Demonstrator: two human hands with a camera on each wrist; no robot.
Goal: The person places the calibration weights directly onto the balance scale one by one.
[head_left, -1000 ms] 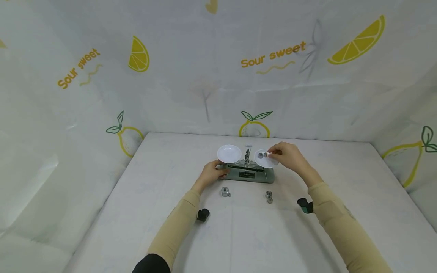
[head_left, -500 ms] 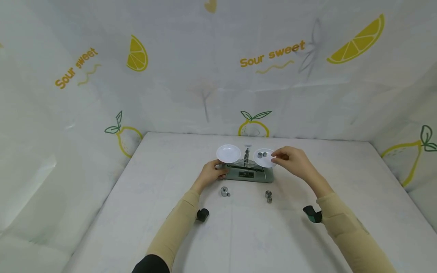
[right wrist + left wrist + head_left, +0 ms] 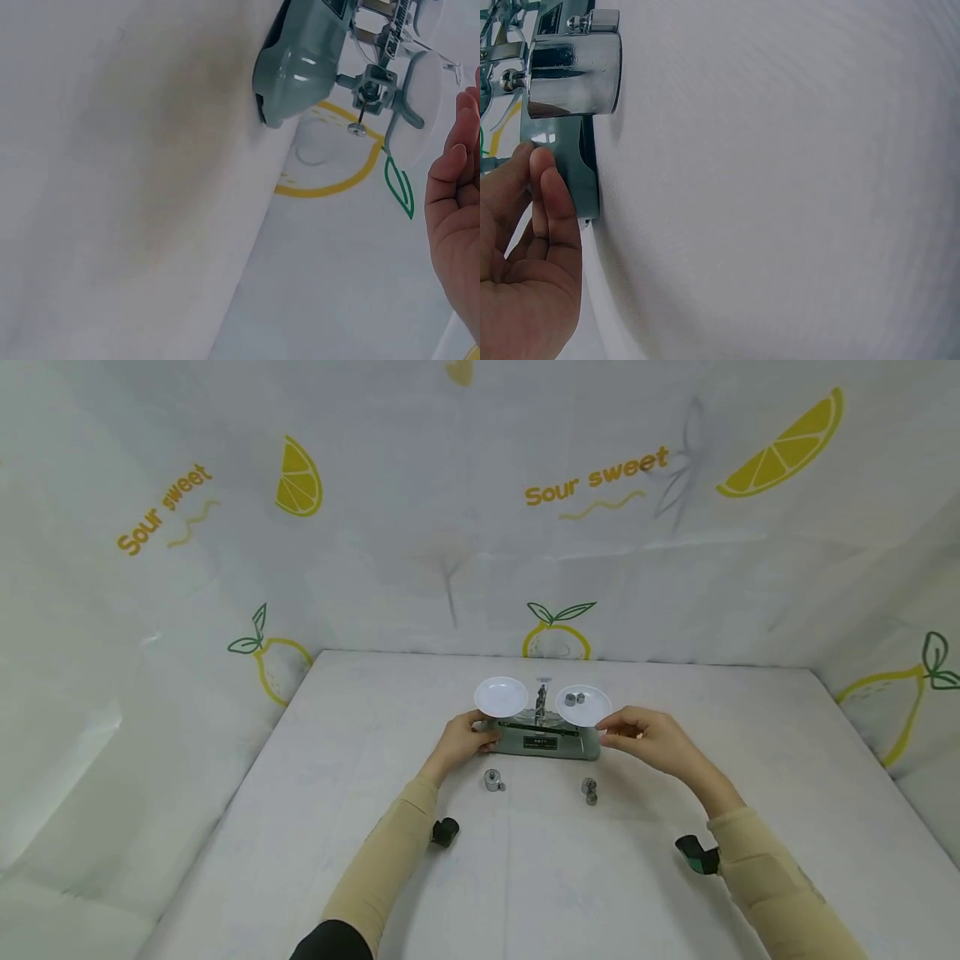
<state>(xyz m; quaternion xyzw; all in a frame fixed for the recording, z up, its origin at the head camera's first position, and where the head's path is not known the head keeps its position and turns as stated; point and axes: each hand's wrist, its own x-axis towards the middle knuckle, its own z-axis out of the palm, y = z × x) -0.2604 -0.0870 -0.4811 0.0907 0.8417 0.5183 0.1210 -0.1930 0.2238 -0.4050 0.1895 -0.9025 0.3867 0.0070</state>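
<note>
A grey-green balance scale (image 3: 540, 743) stands on the table with two white pans. My left hand (image 3: 456, 745) holds the left end of its base; thumb and fingertips overlap the base in the left wrist view. The left pan (image 3: 501, 697) has nothing on it. Two small metal weights (image 3: 575, 699) sit on the right pan (image 3: 588, 717). My right hand (image 3: 651, 739) is just right of and below that pan, fingers loosely bent and holding nothing. In the right wrist view, a gap shows between this hand (image 3: 457, 202) and the base (image 3: 300, 71).
In front of the scale, a larger metal weight (image 3: 492, 779) with a small one beside it stands on the left. Two more metal weights (image 3: 590, 790) are on the right. A lemon-printed sheet (image 3: 420, 527) hangs behind the white table (image 3: 547, 877).
My right hand has let go of a weight on the right pan and moved back toward me, down and to the right. My left hand stays at the base.
</note>
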